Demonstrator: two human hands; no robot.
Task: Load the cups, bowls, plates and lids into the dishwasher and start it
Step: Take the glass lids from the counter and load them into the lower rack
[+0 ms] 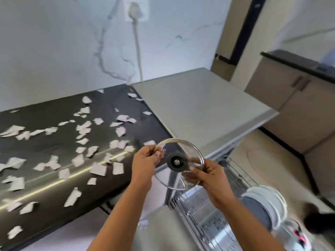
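Now the left hand (145,160) and right hand (208,176) pinch opposite rim edges of the glass lid (183,150), held above the dishwasher rack (241,178); it looks light, rigid, slippery and breakable, so the rim suits best.

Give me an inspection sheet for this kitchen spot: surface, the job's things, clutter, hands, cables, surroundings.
Surface: glossy black countertop, beside a flat grey appliance top.
Job's things: round glass lid, steel-rimmed with a black knob, held in the air; blurred white dishes stand in the pulled-out wire rack.
Clutter: torn white paper scraps scattered across the countertop.
Hands: left hand grips the lid's upper-left rim; right hand grips its lower-right rim.
Cables: white cable runs from the wall socket down to the countertop's back edge.
Surroundings: white veined wall; beige cabinets at right.
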